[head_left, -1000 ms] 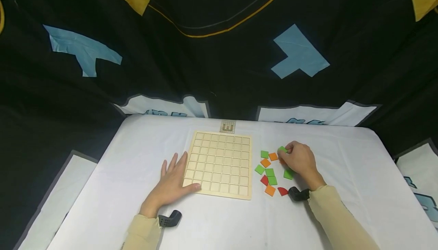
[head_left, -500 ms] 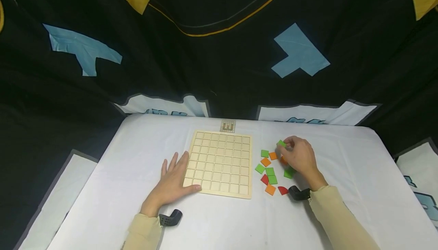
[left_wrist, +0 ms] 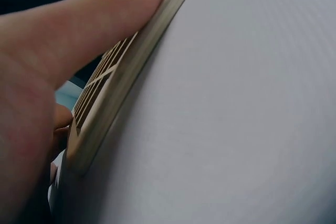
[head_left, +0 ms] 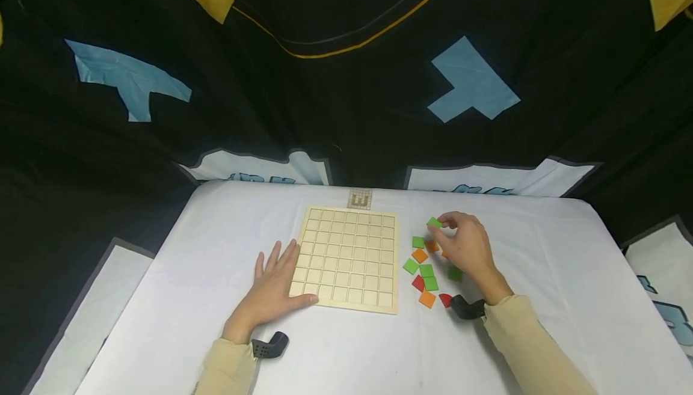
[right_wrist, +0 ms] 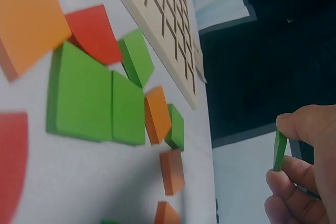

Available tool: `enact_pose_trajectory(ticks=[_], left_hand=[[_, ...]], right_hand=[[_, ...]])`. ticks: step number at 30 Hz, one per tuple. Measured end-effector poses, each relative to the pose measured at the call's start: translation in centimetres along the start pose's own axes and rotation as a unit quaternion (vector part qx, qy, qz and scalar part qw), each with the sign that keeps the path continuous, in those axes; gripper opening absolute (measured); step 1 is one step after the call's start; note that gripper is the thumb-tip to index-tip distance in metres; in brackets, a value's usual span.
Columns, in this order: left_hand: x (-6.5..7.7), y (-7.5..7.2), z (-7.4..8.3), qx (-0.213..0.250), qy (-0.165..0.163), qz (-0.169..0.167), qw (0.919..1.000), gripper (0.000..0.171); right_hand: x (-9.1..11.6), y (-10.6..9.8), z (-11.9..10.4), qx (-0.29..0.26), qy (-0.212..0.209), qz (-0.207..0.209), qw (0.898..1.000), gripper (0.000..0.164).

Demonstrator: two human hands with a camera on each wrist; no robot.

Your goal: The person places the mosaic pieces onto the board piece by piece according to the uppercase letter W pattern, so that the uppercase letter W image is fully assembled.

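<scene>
A wooden grid board [head_left: 346, 257] lies flat on the white table, its squares bare. My left hand [head_left: 273, 287] rests at the board's lower left corner with fingers spread; in the left wrist view the thumb [left_wrist: 105, 17] lies over the board's edge. My right hand [head_left: 468, 248] pinches a green square tile [right_wrist: 280, 149] between thumb and fingers, held above the table to the right of the board. Below that hand lie loose green tiles [head_left: 426, 270], orange tiles [head_left: 427, 299] and red quarter-round tiles [head_left: 418, 283].
A small printed grid pattern [head_left: 360, 199] sits just beyond the board's far edge. Behind the white-covered table [head_left: 346, 353] hangs a dark curtain [head_left: 335, 118] with blue and yellow shapes. Each wrist carries a black camera mount [head_left: 269, 345].
My right hand has lifted the green tile and carried it left and slightly away from me, toward the board. My left hand stays where it was.
</scene>
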State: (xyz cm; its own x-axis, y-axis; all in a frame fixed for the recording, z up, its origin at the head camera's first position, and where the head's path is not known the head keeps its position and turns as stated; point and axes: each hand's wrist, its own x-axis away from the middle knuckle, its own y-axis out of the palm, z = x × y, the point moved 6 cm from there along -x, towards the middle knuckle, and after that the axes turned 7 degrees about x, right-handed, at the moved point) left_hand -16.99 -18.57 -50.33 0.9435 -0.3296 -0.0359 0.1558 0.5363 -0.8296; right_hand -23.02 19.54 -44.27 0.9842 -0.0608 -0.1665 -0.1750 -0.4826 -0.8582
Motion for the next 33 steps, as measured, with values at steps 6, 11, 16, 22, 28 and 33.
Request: enact_pose_trajectory(ticks=[6,11,16,22,28,33], left_hand=[[0.0,0.1,-0.1,0.001,-0.003,-0.001,1.0,0.118],[-0.1,0.1,-0.1,-0.006,0.001,-0.003,1.0,0.118],[-0.1,-0.1,0.0,-0.005,0.0,-0.004,1.0,0.117],[0.0,-0.1,0.1,-0.008,0.0,-0.002,1.0,0.117],[-0.1,0.1,0.0,-0.004,0.004,-0.001,1.0,0.117],[0.0,0.1,0.0,-0.004,0.004,0.001,1.0,0.117]], right_hand=[[0.2,0.7,-0.6,-0.001,-0.002,-0.015,1.0,0.038],[0.4,1.0,-1.4,-0.008,-0.02,-0.009,1.0,0.036],[0.6,1.6,-2.4,-0.006,-0.045,-0.009,0.999,0.034],[0.7,2.3,-3.4,0.001,-0.063,-0.014,0.998,0.036],[0.8,3.0,-4.4,0.002,-0.077,-0.016,0.997,0.036],[0.9,3.8,-5.0,-0.013,-0.094,-0.018,0.995,0.036]])
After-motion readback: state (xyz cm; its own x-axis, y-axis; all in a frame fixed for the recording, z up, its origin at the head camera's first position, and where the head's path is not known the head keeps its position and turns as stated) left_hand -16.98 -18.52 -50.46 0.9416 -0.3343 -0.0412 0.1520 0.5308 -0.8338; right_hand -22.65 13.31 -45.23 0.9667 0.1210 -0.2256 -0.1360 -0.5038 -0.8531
